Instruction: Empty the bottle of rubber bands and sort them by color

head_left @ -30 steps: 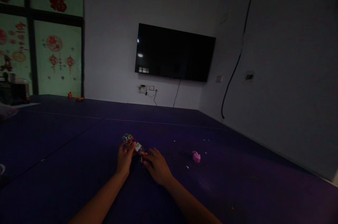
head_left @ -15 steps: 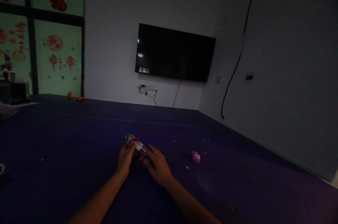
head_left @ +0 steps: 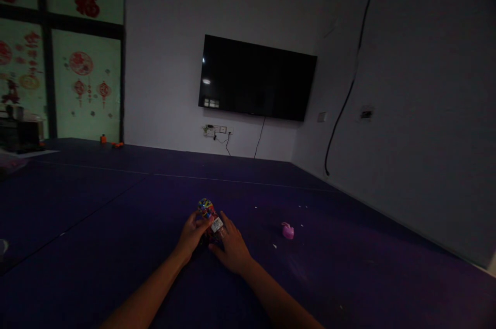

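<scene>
My left hand (head_left: 192, 236) is closed round a clear plastic jar (head_left: 206, 208) filled with small multicoloured bands that look like hair elastics. A white label (head_left: 217, 224) shows on the jar's side. The jar is tilted, its rounded end pointing up and away from me. Beside its near end, my right hand (head_left: 234, 250) has its fingers stretched out and its thumb apart, cupped over the surface. Dark shadow and my fingers hide the jar's near end and whatever lies under it. To the right sits a small pink piece (head_left: 287, 231) with ear-like loops.
The purple surface (head_left: 116, 246) carries a few white scraps (head_left: 275, 246). Orange items (head_left: 103, 139) lie by the door at the far left. A dark television (head_left: 258, 78) hangs on the wall, and a black cable (head_left: 341, 117) runs down the right wall.
My left hand and the jar have shifted right, closer to my right hand. The loose coloured bands seen under the jar before are now mostly hidden.
</scene>
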Tool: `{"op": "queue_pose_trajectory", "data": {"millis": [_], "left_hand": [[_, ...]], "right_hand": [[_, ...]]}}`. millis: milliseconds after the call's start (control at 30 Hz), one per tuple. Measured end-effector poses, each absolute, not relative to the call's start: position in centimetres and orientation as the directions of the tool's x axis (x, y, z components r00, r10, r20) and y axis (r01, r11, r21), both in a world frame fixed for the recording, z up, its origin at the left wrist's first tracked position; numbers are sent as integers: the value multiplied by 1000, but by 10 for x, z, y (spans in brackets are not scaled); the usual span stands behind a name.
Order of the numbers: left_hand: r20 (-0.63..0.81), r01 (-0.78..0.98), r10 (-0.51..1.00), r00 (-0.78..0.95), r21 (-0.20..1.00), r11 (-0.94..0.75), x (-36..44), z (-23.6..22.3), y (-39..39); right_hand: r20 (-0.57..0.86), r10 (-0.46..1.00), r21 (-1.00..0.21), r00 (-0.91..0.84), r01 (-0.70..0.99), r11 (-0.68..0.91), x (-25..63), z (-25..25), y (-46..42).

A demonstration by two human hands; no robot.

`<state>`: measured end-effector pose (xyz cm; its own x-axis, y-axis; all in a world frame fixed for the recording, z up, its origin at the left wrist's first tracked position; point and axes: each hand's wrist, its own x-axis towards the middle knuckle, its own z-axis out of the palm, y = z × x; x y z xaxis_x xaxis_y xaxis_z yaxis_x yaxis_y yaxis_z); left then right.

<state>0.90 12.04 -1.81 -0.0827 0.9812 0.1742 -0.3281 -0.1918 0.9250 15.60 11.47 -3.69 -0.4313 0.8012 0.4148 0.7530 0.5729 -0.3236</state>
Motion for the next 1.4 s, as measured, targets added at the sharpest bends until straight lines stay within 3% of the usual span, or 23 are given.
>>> {"op": "queue_pose_trajectory", "data": {"millis": [400,933,1200,1400], "left_hand": [[110,-351,934,-340,906,-234,5,-15,123],[117,-318,875,-469,903,-291,1,-21,129],[141,-282,886,-442,915,-287,1,-24,133],[161,-262,865,-476,912,-314,0,-21,128]], "right_hand": [[294,855,-279,-427,817,505,154,-32,113],[433,818,-364,-379,757,543,159,-34,118],[568,810,-541,-143,677,499,164,-35,125],[537,833,-471,-134,772,427,162,-36,122]]}}
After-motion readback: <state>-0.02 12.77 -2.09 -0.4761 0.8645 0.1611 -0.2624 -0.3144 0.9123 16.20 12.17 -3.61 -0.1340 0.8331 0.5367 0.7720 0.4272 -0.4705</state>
